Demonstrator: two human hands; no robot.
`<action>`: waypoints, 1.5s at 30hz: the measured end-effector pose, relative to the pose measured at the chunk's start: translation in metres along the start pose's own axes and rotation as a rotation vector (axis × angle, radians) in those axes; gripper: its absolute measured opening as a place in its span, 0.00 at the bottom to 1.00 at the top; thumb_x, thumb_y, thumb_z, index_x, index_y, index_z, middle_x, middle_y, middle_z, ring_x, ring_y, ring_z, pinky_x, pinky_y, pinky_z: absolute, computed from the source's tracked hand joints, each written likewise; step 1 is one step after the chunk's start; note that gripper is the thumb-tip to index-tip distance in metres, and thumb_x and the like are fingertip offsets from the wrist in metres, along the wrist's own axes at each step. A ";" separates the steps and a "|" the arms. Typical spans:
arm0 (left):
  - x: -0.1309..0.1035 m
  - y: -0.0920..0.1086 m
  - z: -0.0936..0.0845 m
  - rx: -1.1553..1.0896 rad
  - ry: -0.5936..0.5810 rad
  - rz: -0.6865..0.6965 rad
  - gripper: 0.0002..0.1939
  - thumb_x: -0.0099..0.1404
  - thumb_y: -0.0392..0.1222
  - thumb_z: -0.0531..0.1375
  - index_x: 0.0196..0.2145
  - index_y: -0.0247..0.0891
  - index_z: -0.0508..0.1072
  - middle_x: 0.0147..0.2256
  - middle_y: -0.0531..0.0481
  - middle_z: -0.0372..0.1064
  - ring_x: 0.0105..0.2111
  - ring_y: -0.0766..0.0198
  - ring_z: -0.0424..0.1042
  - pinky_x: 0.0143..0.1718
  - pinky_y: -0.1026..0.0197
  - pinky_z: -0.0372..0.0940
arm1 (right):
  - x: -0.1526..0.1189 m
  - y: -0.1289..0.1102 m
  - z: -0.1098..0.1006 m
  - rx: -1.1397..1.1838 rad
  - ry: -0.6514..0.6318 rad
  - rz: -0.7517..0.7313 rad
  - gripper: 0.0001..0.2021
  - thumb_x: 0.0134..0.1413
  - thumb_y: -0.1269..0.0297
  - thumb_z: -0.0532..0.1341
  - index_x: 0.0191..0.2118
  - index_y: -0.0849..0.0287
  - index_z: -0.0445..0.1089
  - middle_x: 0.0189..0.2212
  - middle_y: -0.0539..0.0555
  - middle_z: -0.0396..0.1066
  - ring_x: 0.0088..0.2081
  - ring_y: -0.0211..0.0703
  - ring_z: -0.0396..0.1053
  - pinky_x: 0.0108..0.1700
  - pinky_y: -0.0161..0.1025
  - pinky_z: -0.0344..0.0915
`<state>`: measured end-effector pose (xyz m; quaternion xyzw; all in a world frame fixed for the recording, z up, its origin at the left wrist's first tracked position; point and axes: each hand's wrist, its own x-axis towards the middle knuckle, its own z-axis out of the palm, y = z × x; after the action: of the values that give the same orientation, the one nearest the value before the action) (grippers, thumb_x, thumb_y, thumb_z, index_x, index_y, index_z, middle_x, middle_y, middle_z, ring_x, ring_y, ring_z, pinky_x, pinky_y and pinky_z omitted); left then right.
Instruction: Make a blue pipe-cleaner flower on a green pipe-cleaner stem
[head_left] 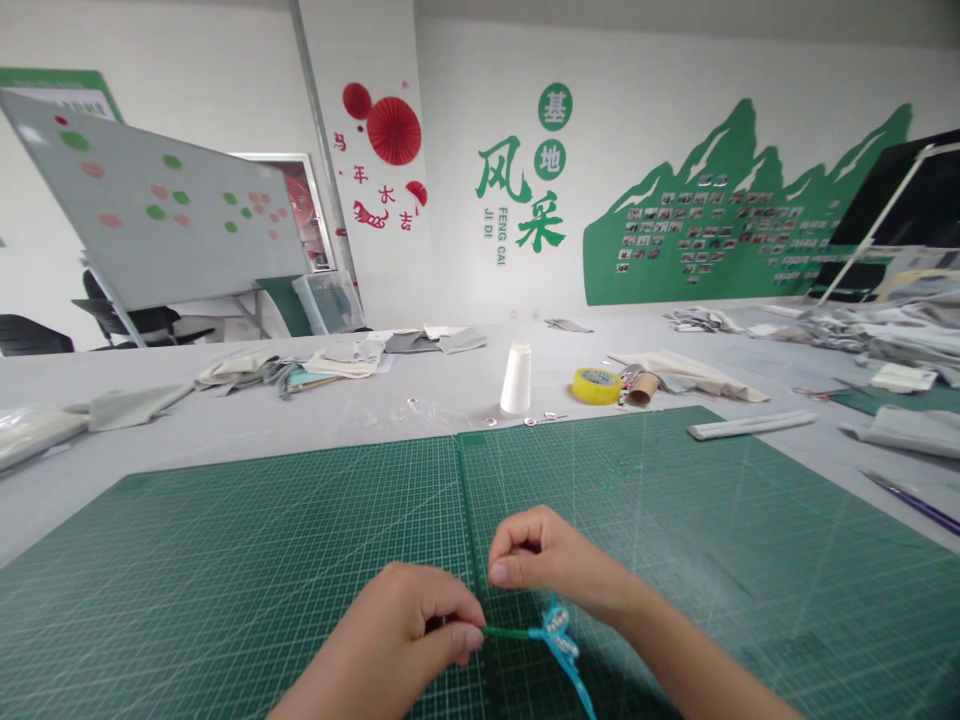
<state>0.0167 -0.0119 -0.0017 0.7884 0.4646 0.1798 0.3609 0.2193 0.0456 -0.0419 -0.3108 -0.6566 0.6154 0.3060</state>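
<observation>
one stem (508,633), left hand (411,612) pinching; right hand (541,550) curled nearby

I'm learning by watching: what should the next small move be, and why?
Probably lower the right hand to steady the blue piece: the left hand pinches the green stem, while the right hand's fingers are off the blue piece. Their grip is unclear.

Ornament (556,632): light blue, whitish patches. Stem (508,632): green. Mats (262,560): dark green, white grid lines. Tape (597,390): yellow. Cone (515,382): white. Bench (457,378): light grey.
</observation>
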 end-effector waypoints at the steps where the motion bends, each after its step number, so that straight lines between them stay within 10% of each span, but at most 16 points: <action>1: 0.000 -0.001 0.001 0.032 0.009 -0.005 0.11 0.59 0.32 0.57 0.23 0.38 0.77 0.23 0.56 0.70 0.26 0.67 0.68 0.30 0.68 0.56 | -0.001 -0.002 0.001 -0.018 0.014 -0.005 0.12 0.47 0.58 0.69 0.24 0.62 0.73 0.15 0.42 0.54 0.20 0.31 0.48 0.23 0.32 0.45; 12: 0.002 -0.008 0.002 0.260 0.148 -0.114 0.13 0.63 0.37 0.54 0.24 0.41 0.74 0.25 0.55 0.73 0.28 0.62 0.69 0.29 0.64 0.54 | -0.017 -0.025 0.022 -0.744 0.259 -0.338 0.07 0.57 0.70 0.62 0.27 0.59 0.71 0.21 0.45 0.60 0.25 0.33 0.59 0.28 0.33 0.52; 26: 0.004 -0.014 -0.004 0.092 0.360 -0.190 0.14 0.66 0.42 0.51 0.27 0.41 0.73 0.25 0.55 0.72 0.29 0.60 0.71 0.31 0.63 0.58 | -0.023 -0.015 0.038 -1.082 0.264 -0.478 0.13 0.63 0.71 0.50 0.29 0.59 0.67 0.23 0.49 0.65 0.24 0.38 0.61 0.28 0.37 0.51; 37: 0.004 -0.010 -0.006 0.020 0.422 -0.221 0.14 0.66 0.44 0.53 0.29 0.41 0.76 0.26 0.54 0.74 0.30 0.59 0.71 0.33 0.61 0.60 | -0.019 -0.006 0.044 -1.061 0.221 -0.363 0.12 0.62 0.72 0.49 0.31 0.59 0.68 0.24 0.51 0.69 0.25 0.39 0.64 0.29 0.37 0.52; 45: 0.003 -0.009 -0.009 -0.104 0.388 -0.160 0.13 0.65 0.43 0.54 0.26 0.40 0.74 0.24 0.54 0.71 0.29 0.61 0.69 0.33 0.62 0.60 | -0.007 0.002 0.041 -0.603 0.242 -0.177 0.11 0.63 0.67 0.54 0.31 0.57 0.70 0.22 0.46 0.63 0.24 0.36 0.59 0.29 0.33 0.52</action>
<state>0.0068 -0.0027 -0.0024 0.6800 0.5765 0.3225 0.3180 0.1919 0.0147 -0.0462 -0.4000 -0.7925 0.3228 0.3283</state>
